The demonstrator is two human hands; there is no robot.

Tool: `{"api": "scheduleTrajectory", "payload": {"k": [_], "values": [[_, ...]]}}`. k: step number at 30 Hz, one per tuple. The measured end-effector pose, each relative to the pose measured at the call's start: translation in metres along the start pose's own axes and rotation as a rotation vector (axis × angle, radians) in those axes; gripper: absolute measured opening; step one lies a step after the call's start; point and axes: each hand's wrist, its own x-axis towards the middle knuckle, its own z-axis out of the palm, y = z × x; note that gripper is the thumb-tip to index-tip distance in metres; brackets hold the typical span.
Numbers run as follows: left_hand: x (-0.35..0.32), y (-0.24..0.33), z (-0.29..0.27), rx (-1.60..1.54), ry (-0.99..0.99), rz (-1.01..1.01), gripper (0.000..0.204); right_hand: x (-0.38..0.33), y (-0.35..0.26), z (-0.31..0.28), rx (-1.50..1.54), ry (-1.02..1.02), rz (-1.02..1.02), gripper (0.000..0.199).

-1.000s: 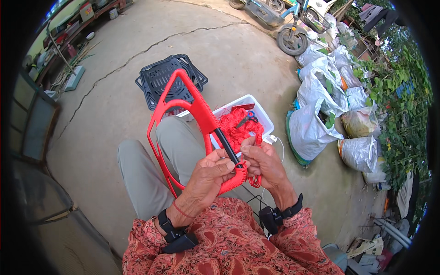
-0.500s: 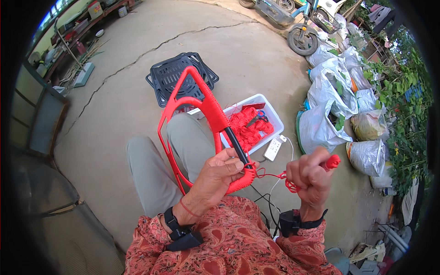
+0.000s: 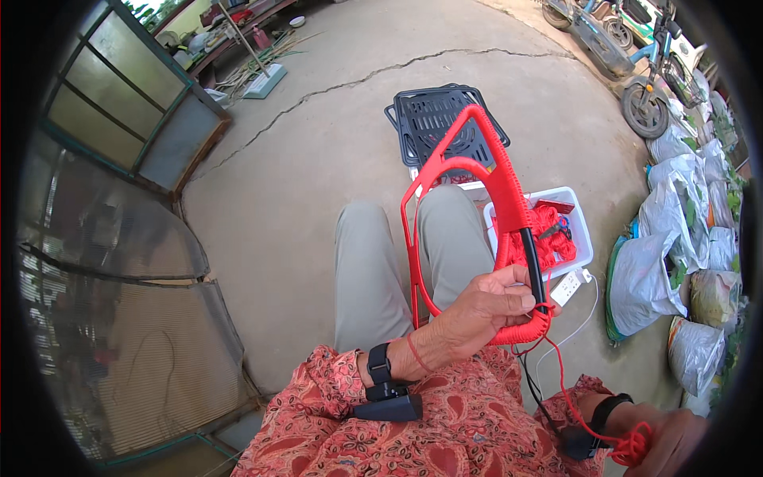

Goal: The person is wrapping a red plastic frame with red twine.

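Pinching the ribbed red frame (image 3: 507, 195) by its smooth black tube (image 3: 530, 254) in the left grip (image 3: 483, 308), over the knees (image 3: 366, 250)! Clutching looped cord (image 3: 633, 445) in the right grip (image 3: 675, 440), with fingertips hidden. Behind the frame, partly blocked: a slatted rack (image 3: 439, 118). And scissors (image 3: 563, 225) on a tangle (image 3: 559, 251) by the right edge of the white tub (image 3: 586, 245).

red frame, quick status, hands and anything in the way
Left hand holds red frame at its black section. Right hand, lower right, holds red cord. Black cable shows beside cord.
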Motion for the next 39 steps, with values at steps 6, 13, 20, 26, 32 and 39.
{"api": "scheduleTrajectory", "payload": {"k": [6, 13, 20, 26, 32, 39], "values": [[-0.006, 0.006, 0.0, -0.02, 0.072, 0.007, 0.035, -0.049, 0.019, -0.031, -0.134, 0.501, 0.219, 0.009], [0.001, -0.001, 0.004, -0.017, 0.064, -0.013, 0.033, -0.102, 0.045, -0.033, -1.163, 0.5, 0.804, 0.037], [0.005, -0.003, 0.0, 0.014, 0.084, -0.012, 0.033, -0.09, 0.051, -0.033, -1.3, 0.4, 0.717, 0.026], [0.008, -0.008, -0.004, 0.012, 0.089, -0.008, 0.032, -0.089, 0.051, -0.036, -1.338, 0.357, 0.695, 0.018], [0.01, -0.009, -0.003, 0.003, 0.089, -0.003, 0.03, -0.089, 0.052, -0.037, -1.366, 0.339, 0.72, 0.017], [0.011, -0.007, 0.001, 0.011, 0.076, -0.007, 0.032, -0.098, 0.048, -0.034, -1.253, 0.472, 0.724, 0.011]]}}
